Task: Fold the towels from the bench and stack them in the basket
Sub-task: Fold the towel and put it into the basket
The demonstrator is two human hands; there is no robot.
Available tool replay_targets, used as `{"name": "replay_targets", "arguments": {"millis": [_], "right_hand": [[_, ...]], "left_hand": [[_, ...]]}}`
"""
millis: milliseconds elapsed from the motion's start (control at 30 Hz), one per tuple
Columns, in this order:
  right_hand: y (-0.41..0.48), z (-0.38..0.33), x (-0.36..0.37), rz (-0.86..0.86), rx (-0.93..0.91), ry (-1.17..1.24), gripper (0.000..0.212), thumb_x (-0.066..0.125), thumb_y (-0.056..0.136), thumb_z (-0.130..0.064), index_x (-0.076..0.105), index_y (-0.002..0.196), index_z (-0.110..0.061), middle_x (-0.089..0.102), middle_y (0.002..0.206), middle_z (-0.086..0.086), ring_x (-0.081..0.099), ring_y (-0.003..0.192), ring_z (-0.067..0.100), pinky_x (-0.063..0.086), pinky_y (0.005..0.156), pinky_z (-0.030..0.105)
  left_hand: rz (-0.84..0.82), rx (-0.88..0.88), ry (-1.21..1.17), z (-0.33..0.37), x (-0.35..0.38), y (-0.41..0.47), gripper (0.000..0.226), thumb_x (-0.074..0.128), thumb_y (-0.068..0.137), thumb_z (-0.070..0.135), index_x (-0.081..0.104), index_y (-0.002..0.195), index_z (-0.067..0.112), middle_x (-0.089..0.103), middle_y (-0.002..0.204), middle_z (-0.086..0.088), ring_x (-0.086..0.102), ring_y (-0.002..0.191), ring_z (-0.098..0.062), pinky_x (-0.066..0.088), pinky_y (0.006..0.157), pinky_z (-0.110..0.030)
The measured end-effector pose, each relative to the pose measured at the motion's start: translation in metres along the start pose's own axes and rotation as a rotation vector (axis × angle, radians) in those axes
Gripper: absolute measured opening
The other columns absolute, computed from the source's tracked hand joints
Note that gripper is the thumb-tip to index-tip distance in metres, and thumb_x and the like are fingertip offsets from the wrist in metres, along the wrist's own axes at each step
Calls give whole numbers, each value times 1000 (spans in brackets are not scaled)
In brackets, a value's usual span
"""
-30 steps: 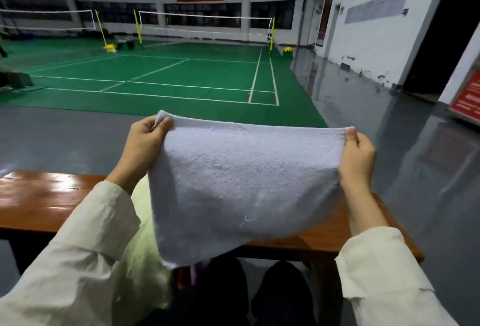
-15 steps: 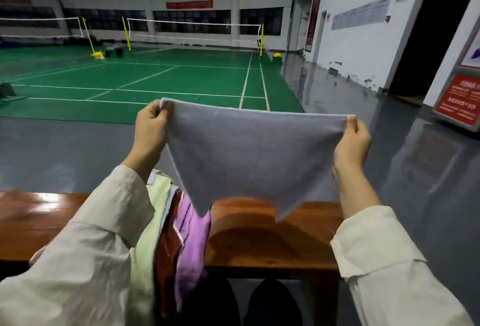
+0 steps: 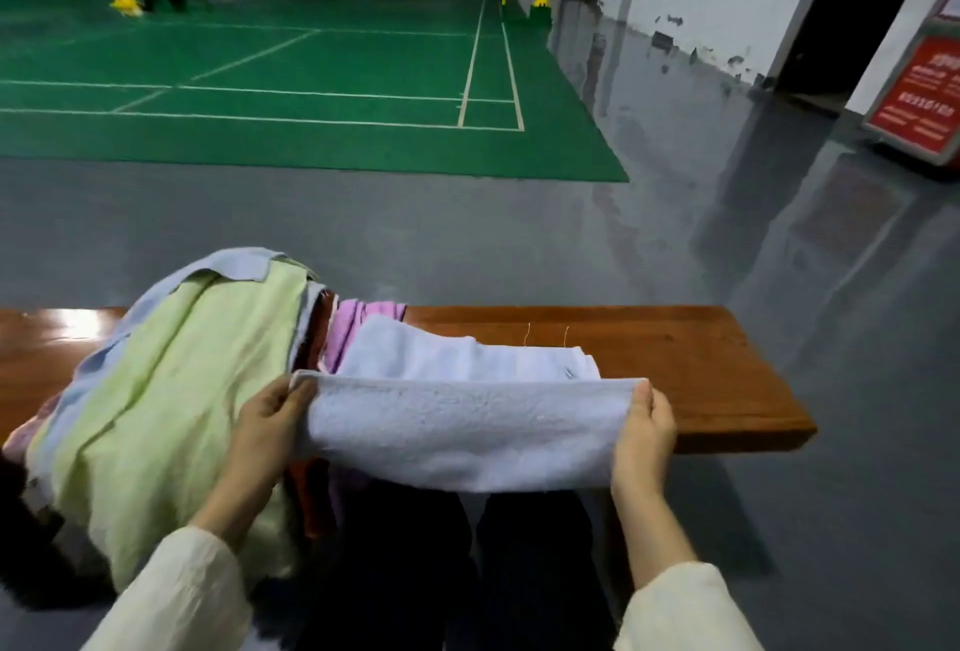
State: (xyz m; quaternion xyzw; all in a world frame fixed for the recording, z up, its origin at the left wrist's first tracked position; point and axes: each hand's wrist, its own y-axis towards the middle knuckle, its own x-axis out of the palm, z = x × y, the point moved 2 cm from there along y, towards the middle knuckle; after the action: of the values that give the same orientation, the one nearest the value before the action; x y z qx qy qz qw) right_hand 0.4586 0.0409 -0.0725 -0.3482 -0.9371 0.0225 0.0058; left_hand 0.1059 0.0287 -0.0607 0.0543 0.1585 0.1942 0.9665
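Terry cloth, pale blue-white and limp: the towel [image 3: 467,437] should weigh little, sag wherever it is unsupported and grip rather than slip, so its end corners are the sound places to hold. Nearest, the left hand [image 3: 265,427] and right hand [image 3: 647,424] each pinch one end of the near edge, which droops over the desk [image 3: 701,370] front. The long axis runs left to right along the desk edge, the far half lying flat on the wood. Left of it a heap of unfolded towels [image 3: 171,390] touches it. No basket shows.
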Motion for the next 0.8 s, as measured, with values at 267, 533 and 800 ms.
{"name": "replay_targets", "arguments": {"millis": [267, 533, 800], "right_hand": [[5, 15, 10, -22, -1, -178, 24, 41, 101, -19, 59, 113, -8, 57, 108, 3, 52, 102, 19, 37, 84, 25], [-58, 6, 114, -648, -251, -206, 31, 55, 94, -7, 56, 125, -13, 60, 125, 0, 54, 116, 9, 42, 102, 25], [-70, 28, 197, -896, -153, -235, 8, 62, 91, -16, 62, 85, -10, 62, 77, -1, 54, 75, 12, 47, 72, 28]], "left_hand": [[-7, 12, 171, -14, 24, 11, 16, 54, 95, 13, 58, 87, -1, 52, 73, 0, 43, 65, -5, 36, 64, -21], [-121, 21, 135, -1, 42, 29, 12, 67, 87, 17, 60, 78, 19, 59, 72, 7, 50, 58, 7, 38, 58, -10], [-180, 10, 27, -6, 52, 51, 18, 64, 90, 16, 66, 74, 23, 68, 70, 10, 58, 69, 1, 45, 67, -15]]}}
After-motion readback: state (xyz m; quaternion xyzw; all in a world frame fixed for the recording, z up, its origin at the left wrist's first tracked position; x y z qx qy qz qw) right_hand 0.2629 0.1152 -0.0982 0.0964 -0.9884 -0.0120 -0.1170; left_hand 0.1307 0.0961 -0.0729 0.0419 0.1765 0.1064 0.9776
